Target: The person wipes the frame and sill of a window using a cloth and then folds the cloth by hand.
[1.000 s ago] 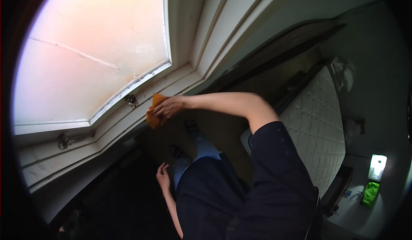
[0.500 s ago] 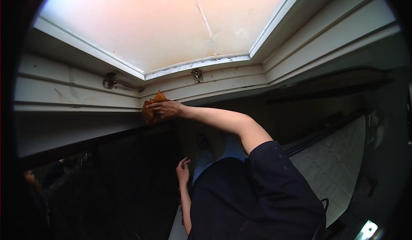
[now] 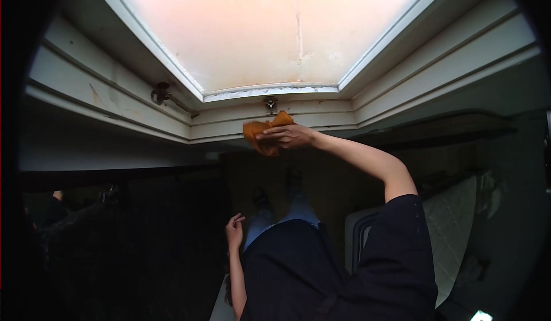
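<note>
My right hand (image 3: 291, 136) is closed around a crumpled orange-brown cloth (image 3: 252, 135). The cloth is against or just in front of the lower pale frame ledge (image 3: 321, 120), below a small metal latch (image 3: 271, 105); whether it touches the ledge is hard to tell. Above is a bright frosted window pane (image 3: 241, 39) with a streak down it. Down by my side hangs my left hand (image 3: 234, 232), with nothing seen in it and its fingers loosely apart.
A second metal fitting (image 3: 162, 93) sits on the left side of the frame. At lower left is a dark glossy surface (image 3: 138, 246) with faint reflections. A quilted pale panel (image 3: 456, 235) stands at right, and a small bright light (image 3: 481, 316) shows at lower right.
My right hand has moved to the right with the cloth, from the frame's left corner to below the middle latch. My left hand still hangs low. The view has shifted.
</note>
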`<control>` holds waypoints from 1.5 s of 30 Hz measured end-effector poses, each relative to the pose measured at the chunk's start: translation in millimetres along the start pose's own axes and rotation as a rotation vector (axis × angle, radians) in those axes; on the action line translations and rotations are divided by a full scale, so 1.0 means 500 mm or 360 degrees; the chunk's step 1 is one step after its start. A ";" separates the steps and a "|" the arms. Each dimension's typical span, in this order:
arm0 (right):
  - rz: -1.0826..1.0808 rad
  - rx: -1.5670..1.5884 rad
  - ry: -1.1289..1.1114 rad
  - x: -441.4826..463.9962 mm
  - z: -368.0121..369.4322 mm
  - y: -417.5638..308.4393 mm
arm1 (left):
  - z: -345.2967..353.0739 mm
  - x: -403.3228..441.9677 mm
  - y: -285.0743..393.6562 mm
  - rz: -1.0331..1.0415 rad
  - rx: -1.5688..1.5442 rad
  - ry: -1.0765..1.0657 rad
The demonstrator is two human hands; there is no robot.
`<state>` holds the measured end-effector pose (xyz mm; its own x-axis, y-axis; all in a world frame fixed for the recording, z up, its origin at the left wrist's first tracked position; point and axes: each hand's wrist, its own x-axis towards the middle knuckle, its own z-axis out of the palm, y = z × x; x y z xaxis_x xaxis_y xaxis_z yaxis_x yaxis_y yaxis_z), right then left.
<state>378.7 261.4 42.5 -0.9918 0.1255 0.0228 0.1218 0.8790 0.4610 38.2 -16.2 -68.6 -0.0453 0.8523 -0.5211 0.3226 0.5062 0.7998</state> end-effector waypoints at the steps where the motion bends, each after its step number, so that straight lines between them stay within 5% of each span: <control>1: 0.0024 0.0307 0.0012 -0.043 0.003 -0.003 | -0.002 -0.001 0.007 0.0015 0.0049 -0.0004; 5: 0.0229 0.0465 -0.0141 -0.185 -0.009 -0.041 | -0.001 -0.001 0.022 0.0017 0.0090 -0.0047; 8: 0.0348 0.0345 0.0062 -0.286 -0.029 -0.068 | -0.003 -0.003 0.046 0.0036 0.0152 -0.0106; 12: 0.0839 0.0547 -0.0320 -0.386 -0.097 -0.147 | -0.003 -0.001 0.079 0.0116 0.0236 -0.0202; 16: 0.1729 0.0929 -0.0041 -0.329 -0.302 -0.204 | 0.005 -0.025 0.206 0.0215 0.0259 -0.0335; 18: 0.2483 0.1705 0.0208 -0.319 -0.294 -0.328 | 0.027 -0.039 0.295 0.0220 0.0073 -0.0515; 20: 0.2702 0.2022 0.0433 -0.254 -0.413 -0.331 | 0.056 -0.049 0.395 0.0327 -0.0041 -0.0675; 25: 0.2687 0.1968 0.1017 -0.155 -0.623 -0.320 | 0.124 -0.097 0.614 0.0331 -0.0415 -0.1428; 27: 0.2625 0.2448 0.1273 -0.132 -0.681 -0.306 | 0.143 -0.107 0.672 0.0378 -0.0543 -0.1863; 31: 0.2697 0.2632 0.1796 -0.103 -0.725 -0.342 | 0.154 -0.167 0.719 0.0346 -0.0528 -0.2074; 33: 0.3310 0.1796 0.1640 -0.085 -0.729 -0.388 | 0.168 -0.149 0.655 0.0365 -0.0567 -0.1874; 34: 0.3307 0.1716 0.1679 -0.081 -0.713 -0.427 | 0.174 -0.142 0.631 0.0414 -0.0549 -0.1920; 36: 0.3306 0.2087 0.2100 -0.076 -0.664 -0.517 | 0.176 -0.123 0.575 0.0468 -0.0134 -0.1711; 37: 0.3322 0.2047 0.2084 -0.069 -0.661 -0.544 | 0.172 -0.111 0.553 0.0478 -0.0152 -0.1738; 39: 0.3771 0.2780 0.1680 -0.051 -0.704 -0.553 | 0.177 -0.110 0.531 0.0662 -0.0102 -0.1775; 42: 0.3567 0.2321 0.1796 -0.024 -0.778 -0.520 | 0.190 -0.133 0.554 0.0774 -0.0127 -0.1698; 45: 0.3557 0.2386 0.1824 -0.038 -0.785 -0.565 | 0.153 -0.193 0.562 0.0997 -0.0056 -0.1643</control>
<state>348.3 -169.8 259.8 0.5481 0.7530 -0.3640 -0.2866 -0.2398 -0.9276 205.7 33.5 183.4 0.8917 0.4523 -0.0198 -0.0082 0.0599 0.9982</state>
